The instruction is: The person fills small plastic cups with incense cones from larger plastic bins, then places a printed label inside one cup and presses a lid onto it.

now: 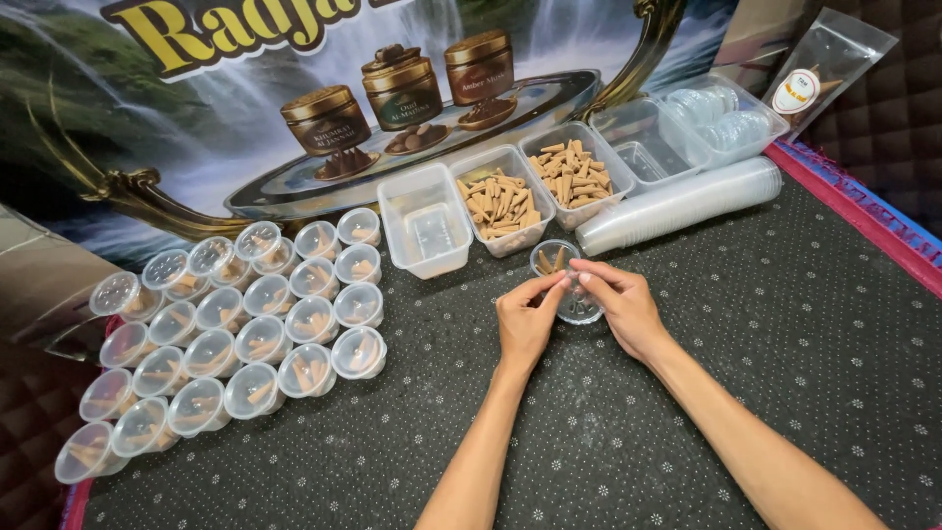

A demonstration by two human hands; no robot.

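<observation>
So, quick look at the small clear cup [555, 261] sitting on the dark dotted mat [765, 373], right in front of the middle tray. It's got a few tan cones standing in it, and a second clear piece, which looks like a lid [579, 310] or another cup, sits just below it between the hands. Left hand [525, 319] has its fingertips pinched together at the near rim, right hand [618, 304] is curled in from the other side with fingertips meeting the left's. I can't tell if they're pinching a cone or just the plastic, it's too small to see.

What worries me: that cup is light and thin, and both hands are crowding it. My guess is a nudge from either thumb tips it and the cones roll out across the mat. If that clear piece is a lid, pressing it on crooked could pop the cup sideways too.

Further out, the tray of cones [500, 201] and its neighbour [571, 175] are close behind, so a wrist lifting carelessly could clip a wall. The empty tray [424, 224] sits just left. The long sleeve of stacked lids [682, 204] lies on its side and looks like it could roll. The filled, lidded cups [240, 339] are packed touching each other well to the left, so one bump there probably shifts a bunch.
</observation>
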